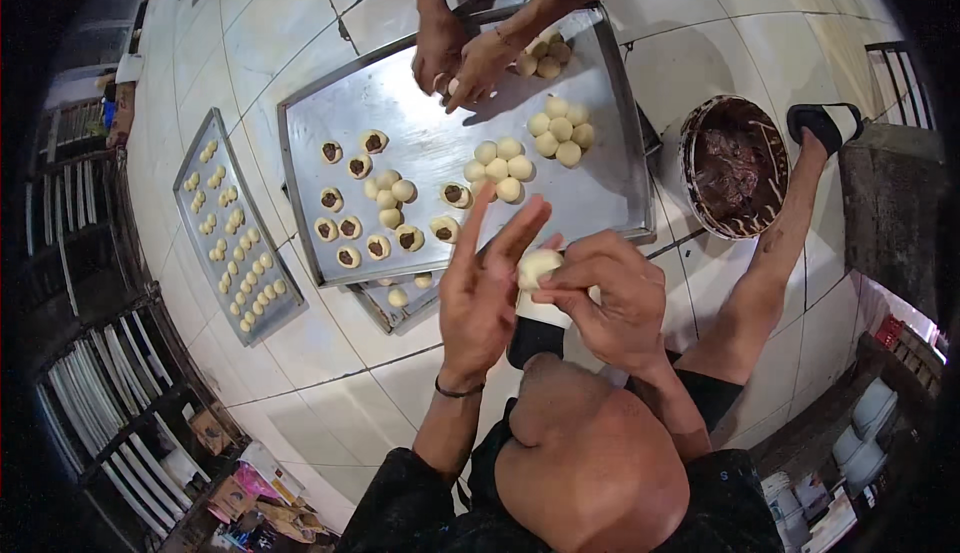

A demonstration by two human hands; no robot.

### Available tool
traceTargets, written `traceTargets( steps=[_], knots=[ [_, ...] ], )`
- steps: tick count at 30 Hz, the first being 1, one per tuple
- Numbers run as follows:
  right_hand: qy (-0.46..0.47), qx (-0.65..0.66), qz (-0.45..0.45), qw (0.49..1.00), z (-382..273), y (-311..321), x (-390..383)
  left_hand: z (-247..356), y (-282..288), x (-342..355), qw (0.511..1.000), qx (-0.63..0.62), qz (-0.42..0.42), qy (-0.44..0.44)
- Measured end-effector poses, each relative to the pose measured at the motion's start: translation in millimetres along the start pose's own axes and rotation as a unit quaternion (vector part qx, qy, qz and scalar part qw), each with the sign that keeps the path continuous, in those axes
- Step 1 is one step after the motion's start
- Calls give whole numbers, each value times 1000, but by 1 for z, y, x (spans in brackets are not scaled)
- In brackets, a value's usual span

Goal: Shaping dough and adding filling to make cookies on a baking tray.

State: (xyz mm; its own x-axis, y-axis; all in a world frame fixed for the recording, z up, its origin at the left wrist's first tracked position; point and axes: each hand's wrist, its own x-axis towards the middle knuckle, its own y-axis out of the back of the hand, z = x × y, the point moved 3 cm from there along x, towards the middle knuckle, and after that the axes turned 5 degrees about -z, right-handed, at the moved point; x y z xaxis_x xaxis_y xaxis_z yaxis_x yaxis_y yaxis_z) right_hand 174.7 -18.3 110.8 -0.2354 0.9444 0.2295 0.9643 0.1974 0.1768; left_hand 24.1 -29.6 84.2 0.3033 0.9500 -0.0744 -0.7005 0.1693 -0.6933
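My right hand [615, 293] pinches a pale, smooth dough ball [538, 268] between thumb and fingers, above the near edge of a large metal tray [605, 193]. Beside the ball, my left hand [480, 298] is open with its fingers spread. It may touch the ball's left side; I cannot tell. Plain dough balls [500, 168] lie in clusters on the tray. Flattened dough rounds with dark filling [456, 195] sit to the left and near side. At the far side another person's hands [480, 63] are closed around a small piece of dough.
To the right stands a round bowl [689, 163] of dark brown filling [735, 173], near my sandalled foot [825, 128]. A narrower tray [212, 269] with rows of small dough pieces lies left. Another tray [372, 305] pokes out under the large one. Slatted racks [110, 413] line the left.
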Motion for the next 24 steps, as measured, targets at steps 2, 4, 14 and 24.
traceTargets(
  steps=[2,4,14,24],
  knots=[
    [-11,-13,26,1000,-1,-2,3,-3,14,-3,979,195,14,64],
    [-36,0,32,999,2,-4,1,-2,15,-2,977,203,10,58],
    [-124,66,30,990,11,-19,0,-2,29,-8,976,205,41,58],
    [-149,94,-32,984,16,-23,7,1,34,-14,970,206,93,85]
  ],
)
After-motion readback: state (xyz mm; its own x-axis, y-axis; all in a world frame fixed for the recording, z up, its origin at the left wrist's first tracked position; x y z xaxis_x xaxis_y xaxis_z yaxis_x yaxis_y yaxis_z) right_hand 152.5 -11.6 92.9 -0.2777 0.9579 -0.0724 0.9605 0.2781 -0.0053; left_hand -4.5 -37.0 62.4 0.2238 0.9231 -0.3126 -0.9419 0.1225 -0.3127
